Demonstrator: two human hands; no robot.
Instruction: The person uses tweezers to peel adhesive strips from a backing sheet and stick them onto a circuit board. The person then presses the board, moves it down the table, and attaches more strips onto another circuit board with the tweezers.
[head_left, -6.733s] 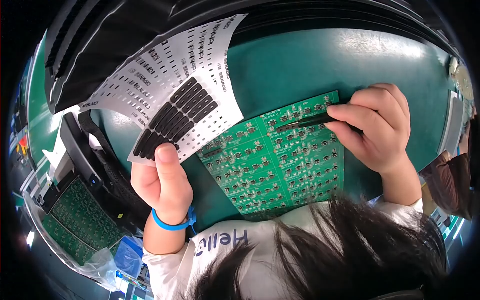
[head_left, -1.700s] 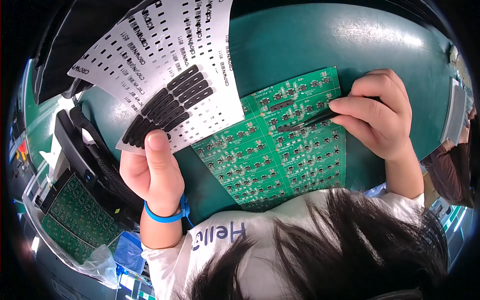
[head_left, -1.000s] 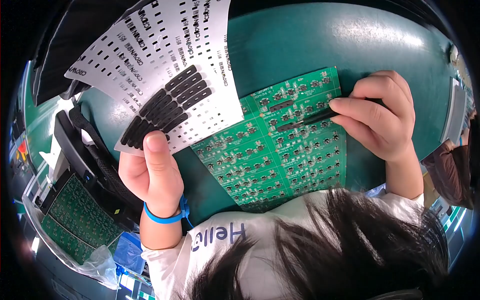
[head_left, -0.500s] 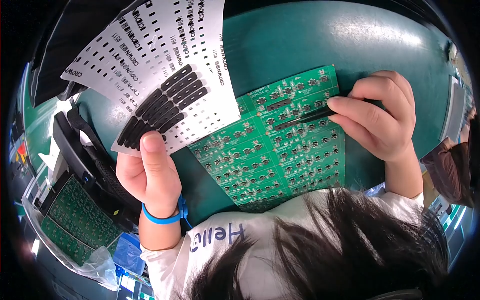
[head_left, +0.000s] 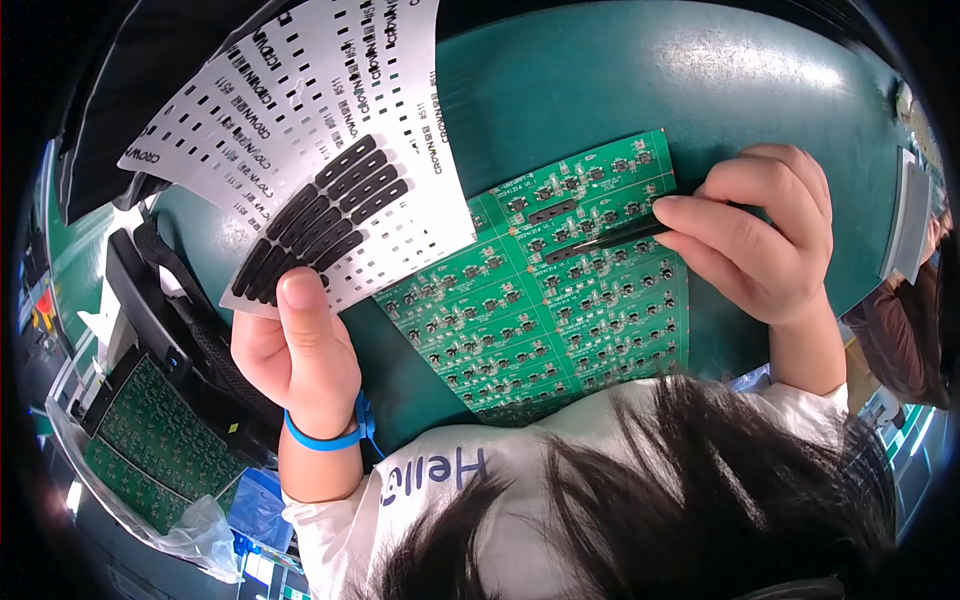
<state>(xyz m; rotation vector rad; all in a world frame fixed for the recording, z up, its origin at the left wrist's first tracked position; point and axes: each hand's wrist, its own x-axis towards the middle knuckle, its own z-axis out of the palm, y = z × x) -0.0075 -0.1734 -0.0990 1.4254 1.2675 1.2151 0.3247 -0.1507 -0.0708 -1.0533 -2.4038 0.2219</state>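
My left hand (head_left: 305, 345) pinches the lower corner of a white backing sheet (head_left: 410, 215) between thumb and fingers. Rows of long black adhesive strips (head_left: 310, 220) with small slots are stuck to this sheet. Black tweezers (head_left: 640, 232) are gripped in my right hand (head_left: 765, 230), pointing left. Their tips lie at a black strip (head_left: 570, 253) on the green circuit board panel (head_left: 480, 350); whether they pinch it I cannot tell. Another black strip (head_left: 552, 211) lies on the board just above. The panel rests on the table, partly behind the sheet.
The table (head_left: 600, 80) has a dark green top. More green circuit boards (head_left: 160, 440) sit at lower left beside clear plastic (head_left: 205, 535). A black strap-like object (head_left: 180, 320) lies left of my left hand. At the far right a person in a brown sleeve (head_left: 895, 345) is partly visible.
The sheet in my left hand has shifted slightly left. The board has slid slightly left too. The tweezers stay at the lower black strip, and my right hand has barely moved.
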